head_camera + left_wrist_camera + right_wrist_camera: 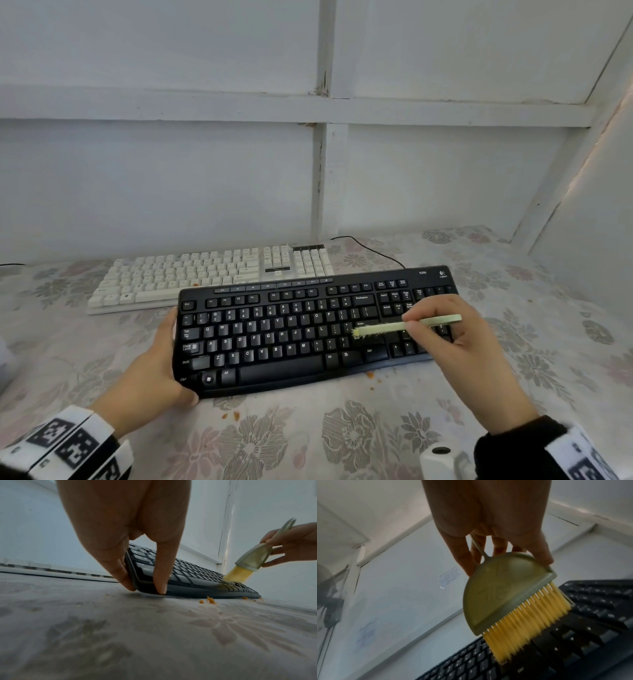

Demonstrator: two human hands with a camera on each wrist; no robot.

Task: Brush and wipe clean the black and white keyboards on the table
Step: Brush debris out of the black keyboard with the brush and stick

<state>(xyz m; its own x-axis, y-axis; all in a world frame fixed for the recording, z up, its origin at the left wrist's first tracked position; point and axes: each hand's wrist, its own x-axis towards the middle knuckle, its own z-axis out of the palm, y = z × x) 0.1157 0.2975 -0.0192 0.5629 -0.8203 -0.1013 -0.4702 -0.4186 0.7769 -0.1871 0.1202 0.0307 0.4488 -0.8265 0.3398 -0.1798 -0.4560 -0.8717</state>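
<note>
Table (342, 442), covered by a floral cloth, carries both keyboards. The white keyboard (205, 274) lies at the back near the wall, untouched by either hand; the black keyboard (301, 329) lies in front of it, its far edge just beside or slightly overlapping the white one's near edge.

Left hand (154, 373): the grip is clamped on the left end of the black keyboard, thumb on the near corner and fingers (120, 573) against the end edge. In the left wrist view this end appears slightly raised off the cloth. Risk: if the hold loosens under brush pressure, the board may slide or drop and scatter loose dirt back among the keys.

Right hand (455, 329): the grip is closed around the thin handle and upper edge of a small brush (508, 592), a pale green head with yellow bristles (525, 619). The bristles meet the keys near the Enter key and arrow cluster. Risk: the handle is pinched lightly near its end, so a firm stroke may twist the brush in the fingers; a stroke directed backward would throw debris onto the white keyboard.

Orange crumbs (211, 600) lie on the cloth just beside the black keyboard's front edge, with a speck on the white keyboard (196, 284). Risk: the board or a later wipe may drag them and smear the cloth.
</note>
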